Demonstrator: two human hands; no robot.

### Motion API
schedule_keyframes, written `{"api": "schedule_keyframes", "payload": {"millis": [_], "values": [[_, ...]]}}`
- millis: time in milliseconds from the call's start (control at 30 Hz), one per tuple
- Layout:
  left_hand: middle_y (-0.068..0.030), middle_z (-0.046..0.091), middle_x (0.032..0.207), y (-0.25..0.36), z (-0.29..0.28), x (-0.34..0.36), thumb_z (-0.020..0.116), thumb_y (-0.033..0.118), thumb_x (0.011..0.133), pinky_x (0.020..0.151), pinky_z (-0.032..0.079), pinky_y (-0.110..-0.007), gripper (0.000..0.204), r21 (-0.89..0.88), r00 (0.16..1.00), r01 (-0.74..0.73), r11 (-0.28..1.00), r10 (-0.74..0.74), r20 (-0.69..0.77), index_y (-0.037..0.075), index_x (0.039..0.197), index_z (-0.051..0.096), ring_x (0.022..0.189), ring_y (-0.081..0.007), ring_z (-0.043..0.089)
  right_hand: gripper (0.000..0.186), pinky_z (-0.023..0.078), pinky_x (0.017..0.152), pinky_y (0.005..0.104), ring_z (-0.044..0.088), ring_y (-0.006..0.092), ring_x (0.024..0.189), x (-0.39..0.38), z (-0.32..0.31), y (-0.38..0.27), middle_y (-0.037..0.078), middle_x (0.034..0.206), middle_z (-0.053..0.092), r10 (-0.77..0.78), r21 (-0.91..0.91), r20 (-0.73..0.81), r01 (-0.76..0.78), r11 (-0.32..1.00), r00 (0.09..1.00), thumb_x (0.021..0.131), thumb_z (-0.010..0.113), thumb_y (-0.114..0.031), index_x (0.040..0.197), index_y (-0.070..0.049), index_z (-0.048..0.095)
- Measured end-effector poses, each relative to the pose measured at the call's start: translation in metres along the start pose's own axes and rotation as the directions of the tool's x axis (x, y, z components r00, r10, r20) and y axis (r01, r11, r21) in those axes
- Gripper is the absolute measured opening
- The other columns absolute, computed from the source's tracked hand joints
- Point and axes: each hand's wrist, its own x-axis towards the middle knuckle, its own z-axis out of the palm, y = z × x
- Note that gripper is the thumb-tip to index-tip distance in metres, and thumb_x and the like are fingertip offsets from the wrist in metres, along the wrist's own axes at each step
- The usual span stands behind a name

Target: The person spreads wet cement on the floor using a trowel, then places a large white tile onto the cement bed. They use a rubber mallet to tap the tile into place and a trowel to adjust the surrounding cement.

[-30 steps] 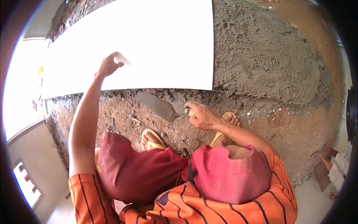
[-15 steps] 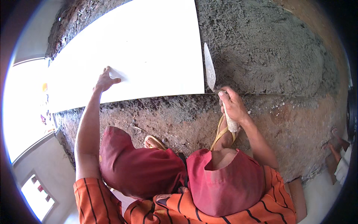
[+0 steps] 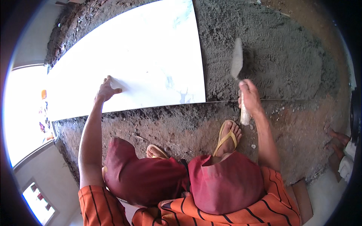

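A large white floor tile (image 3: 151, 64) with faint grey veining lies flat on the left, its right edge meeting a bed of wet grey mortar (image 3: 279, 49). My left hand (image 3: 107, 89) rests on the tile near its front edge, fingers spread and holding nothing. In my right hand (image 3: 250, 96) is a pointing trowel (image 3: 237, 60), gripped by its pale, mortar-crusted handle. The blade points away from me over the mortar, to the right of the tile's edge, and casts a shadow there.
A thin string line (image 3: 301, 99) runs along the mortar's near edge. Bare brown soil (image 3: 181, 130) with scattered pebbles lies nearer me, where my sandalled foot (image 3: 228, 137) stands. At the far right another person's feet (image 3: 335, 141) show. A bright doorway (image 3: 24, 109) opens at left.
My right hand has carried the trowel rightward, away from the tile's edge and over the mortar. My left hand stays on the tile. The view has shifted slightly.
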Motion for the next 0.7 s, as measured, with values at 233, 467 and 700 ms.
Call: {"api": "schedule_keyframes", "payload": {"millis": [233, 467, 700], "values": [[-0.0228, 0.023, 0.152, 0.012, -0.008, -0.007, 0.082, 0.035, 0.069, 0.115, 0.03, -0.041, 0.108, -0.002, 0.999, 0.045, 0.999, -0.045, 0.014, 0.002, 0.149, 0.017, 0.137, -0.0331, 0.034, 0.036, 0.045, 0.041, 0.0268, 0.051, 0.0094, 0.05, 0.029, 0.047, -0.026, 0.002, 0.071, 0.049, -0.023, -0.144, 0.243, 0.06, 0.988, 0.97, 0.098, 0.048, -0.032, 0.118, -0.002, 0.05], [-0.0243, 0.022, 0.152, -0.004, -0.002, -0.004, 0.081, 0.036, 0.07, 0.114, 0.03, -0.04, 0.11, -0.033, 0.998, 0.035, 0.999, -0.034, 0.055, -0.001, 0.149, 0.015, 0.138, -0.0347, 0.032, 0.037, 0.045, 0.043, 0.0283, 0.051, 0.0103, 0.05, 0.072, 0.037, -0.034, 0.003, 0.071, 0.051, -0.059, -0.071, 0.166, 0.072, 0.995, 0.984, 0.097, 0.05, -0.033, 0.116, -0.001, 0.051], [-0.03, 0.022, 0.149, -0.002, -0.004, 0.002, 0.083, 0.036, 0.068, 0.111, 0.035, -0.04, 0.112, 0.007, 1.0, -0.007, 1.0, 0.007, 0.027, -0.003, 0.148, 0.015, 0.133, -0.0375, 0.038, 0.032, 0.044, 0.04, 0.0265, 0.049, 0.0085, 0.049, 0.062, 0.013, -0.056, 0.001, 0.07, 0.048, -0.073, -0.017, 0.114, 0.076, 0.997, 0.991, 0.097, 0.049, -0.034, 0.109, -0.005, 0.051]]}}
